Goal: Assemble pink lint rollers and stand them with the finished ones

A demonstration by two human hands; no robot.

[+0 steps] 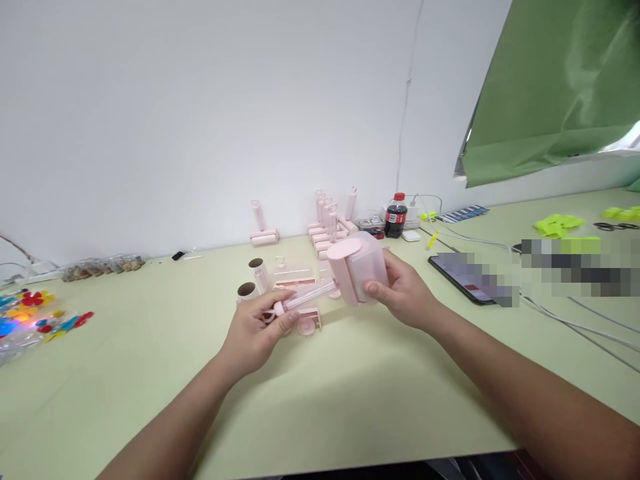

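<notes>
A pale pink lint roller is held up over the table between my two hands. My left hand is closed around the ring end of its clear pink handle. Gripping the wide roller head from the right, my right hand has its thumb on the translucent cover. Handle and head meet near the middle; whether they are fastened together I cannot tell. Behind my left hand stand two brown-cored rolls. Loose pink parts, one a round cap, lie beneath the handle.
Several pink lint rollers stand near the wall, another farther left. A cola bottle, a phone, white cables, yellow-green pieces and scissors lie rightward. Colourful bagged pieces are at far left.
</notes>
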